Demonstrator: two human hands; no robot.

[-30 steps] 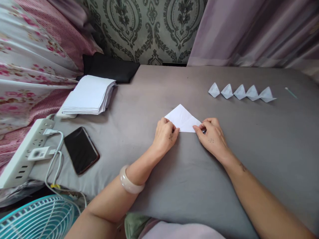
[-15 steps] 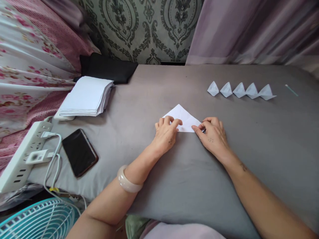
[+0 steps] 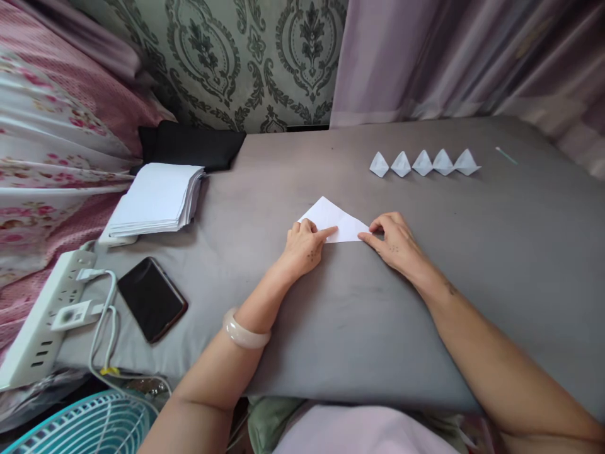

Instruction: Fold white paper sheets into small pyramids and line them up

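A white sheet of paper [image 3: 347, 228] folded into a triangle lies flat on the grey cloth, its point facing away from me. My left hand [image 3: 305, 247] rests over the paper's left side, fingers curled down on it. One finger of that hand stretches right across the paper near the lower edge. At the right corner, my right hand [image 3: 392, 243] pinches the paper between thumb and fingers. The left corner is hidden under my left hand. Farther back on the right stands a row of several small folded paper boats [image 3: 401, 164].
To the left are a stack of white paper [image 3: 158, 195], a black phone [image 3: 152, 299] and a power strip [image 3: 45, 321] with cables. A black folded item [image 3: 193, 146] lies behind the stack. A thin stick [image 3: 507, 156] is at far right; a blue fan [image 3: 89, 425] stands lower left.
My view has turned slightly to the right. A raised, bent finger of my left hand has come down straight onto the paper. My right hand still pinches the right corner.
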